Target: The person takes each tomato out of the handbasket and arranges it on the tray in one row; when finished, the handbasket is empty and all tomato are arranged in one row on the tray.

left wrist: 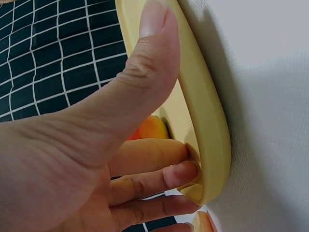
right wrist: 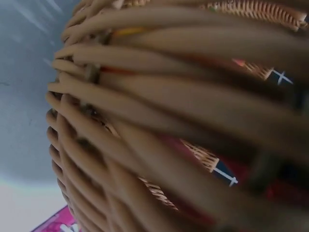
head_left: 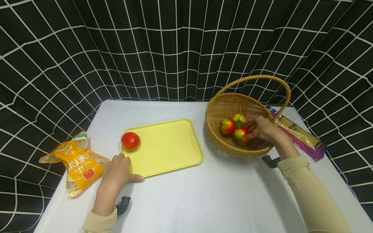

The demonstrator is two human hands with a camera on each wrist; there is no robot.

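Observation:
My left hand [head_left: 118, 171] rests at the near left corner of a yellow tray [head_left: 166, 142], its thumb stretched along the front rim. In the left wrist view the fingertips [left wrist: 181, 174] touch the tray's rim, well apart from the thumb. A smooth red tomato [head_left: 130, 141] sits at the tray's left end. Reaching into a tilted wicker basket [head_left: 224, 150], my right hand [head_left: 259, 127] pinches a red-and-yellow fruit [head_left: 240, 133] between thumb and fingers. Beside that fruit lie another red-and-yellow fruit [head_left: 227, 126] and a yellow pepper [head_left: 239, 118]. Basket weave hides the hand in the right wrist view.
An orange bag of millet [head_left: 80, 165] lies left of the tray, close to my left hand. Behind my right forearm, a long purple-edged packet [head_left: 303, 134] lies right of the basket. The basket's tall handle [head_left: 256, 77] arches over it. Black gridded curtains surround the white table [head_left: 204, 200].

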